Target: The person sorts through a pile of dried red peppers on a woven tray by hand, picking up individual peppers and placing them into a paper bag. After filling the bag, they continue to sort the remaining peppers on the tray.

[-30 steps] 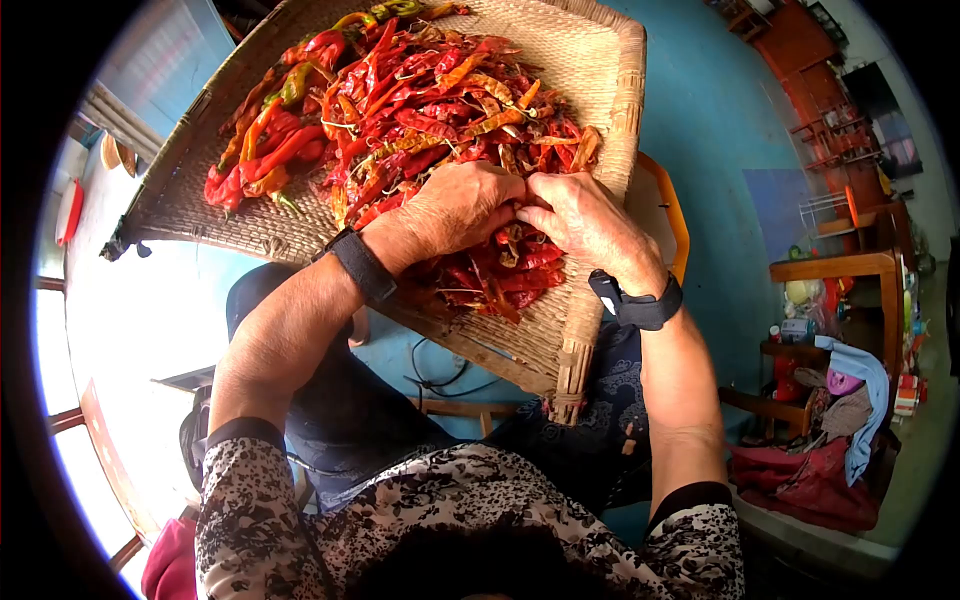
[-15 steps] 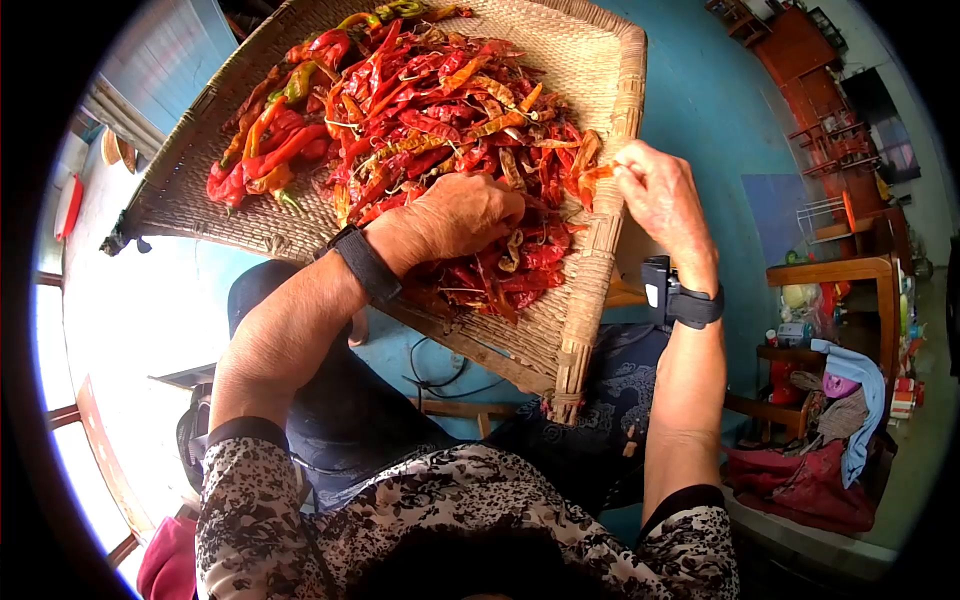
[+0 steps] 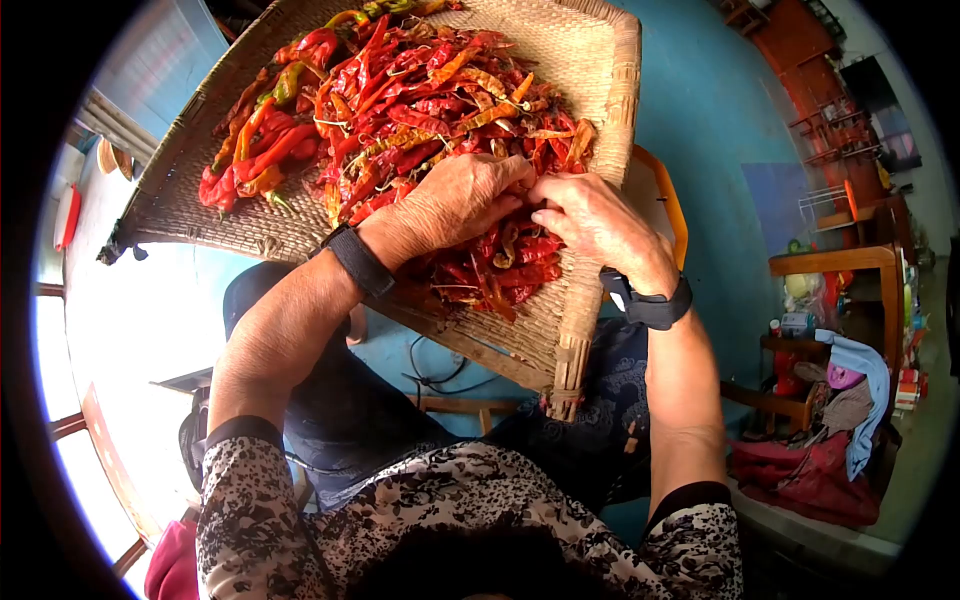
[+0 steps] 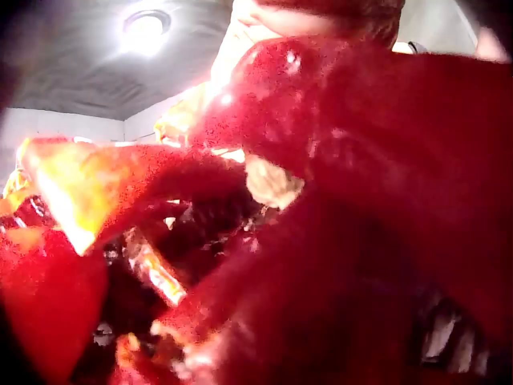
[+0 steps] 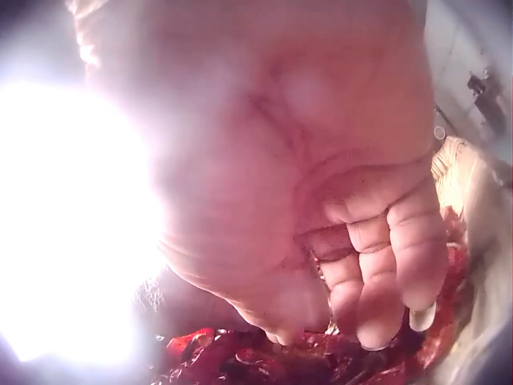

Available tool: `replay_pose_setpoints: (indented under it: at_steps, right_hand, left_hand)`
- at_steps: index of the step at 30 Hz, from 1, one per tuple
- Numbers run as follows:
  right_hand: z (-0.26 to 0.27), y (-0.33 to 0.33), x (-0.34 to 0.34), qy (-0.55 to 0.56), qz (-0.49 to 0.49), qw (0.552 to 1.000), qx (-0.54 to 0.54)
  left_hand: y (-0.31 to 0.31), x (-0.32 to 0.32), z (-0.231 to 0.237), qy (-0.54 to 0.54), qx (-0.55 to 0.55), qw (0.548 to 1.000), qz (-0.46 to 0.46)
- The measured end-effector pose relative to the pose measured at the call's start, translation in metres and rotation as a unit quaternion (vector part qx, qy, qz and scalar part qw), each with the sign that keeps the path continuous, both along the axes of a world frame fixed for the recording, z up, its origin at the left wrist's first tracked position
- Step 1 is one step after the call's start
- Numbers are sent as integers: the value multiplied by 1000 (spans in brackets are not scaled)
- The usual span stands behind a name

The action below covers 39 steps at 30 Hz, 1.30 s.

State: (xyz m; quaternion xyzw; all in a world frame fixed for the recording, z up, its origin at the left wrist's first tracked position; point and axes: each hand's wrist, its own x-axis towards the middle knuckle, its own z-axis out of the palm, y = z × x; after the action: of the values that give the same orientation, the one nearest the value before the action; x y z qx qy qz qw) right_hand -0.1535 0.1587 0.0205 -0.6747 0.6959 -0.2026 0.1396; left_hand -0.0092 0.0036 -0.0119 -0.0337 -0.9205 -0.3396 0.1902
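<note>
A heap of wrinkled red and orange chili peppers lies in a woven tray. My left hand and right hand meet over its near right part, fingertips together, pinching at a chili pepper mostly hidden by the fingers. Seen from the right wrist, the right hand's fingers curl down close over the red peppers. Glossy red peppers fill the left wrist view. Smoother, plumper peppers lie at the tray's left side.
The tray's near corner extends over the person's lap. Past its right side shows a container with an orange-yellow rim. Farther right stands a wooden chair, with a light blue cloth and a dark red bag nearby.
The right hand went out past the tray's right edge with an orange piece of pepper, then came back to the left hand. The left hand stayed over the heap, its fingers shifting slightly.
</note>
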Motion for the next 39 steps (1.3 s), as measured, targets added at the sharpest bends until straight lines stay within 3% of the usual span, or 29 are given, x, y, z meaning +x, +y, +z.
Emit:
replay_pose_setpoints:
  at_steps: [5,7,9,11,14,15,17,21,23,27,29,39]
  right_hand:
    - [12,-9,6,-32,-9,999,23]
    - [22,-8,5,-14,-85,996,4]
    - [15,-8,-7,-3,-78,994,-73]
    - [12,-6,-8,10,-104,994,-11]
    - [1,-7,-6,85,-44,994,47]
    - [-4,-8,2,134,-6,988,-76]
    - [1,-6,8,126,-64,988,57]
    - [-5,-3,3,109,-44,993,0]
    - [7,-7,8,95,-72,989,84]
    - [3,-7,10,105,-82,988,84]
    - [-1,-9,8,99,-32,994,-30]
    - [-7,-13,5,93,-24,995,-33]
  left_hand:
    - [-1,3,-1,2,-29,1000,6]
    - [-1,5,0,2,-53,999,9]
    - [-1,7,0,20,-62,998,4]
    - [1,7,1,-74,-105,992,-2]
    - [1,6,-6,-70,-107,992,-22]
    - [1,5,-5,-70,-107,992,-22]
    - [2,5,-2,-67,-113,991,-17]
    - [3,5,-4,-75,-119,990,-16]
    - [2,4,-5,-63,-117,991,-23]
    - [3,5,-6,-77,-131,988,-16]
    - [2,5,-8,-75,-142,987,-17]
    - [3,5,-10,-69,-158,985,-24]
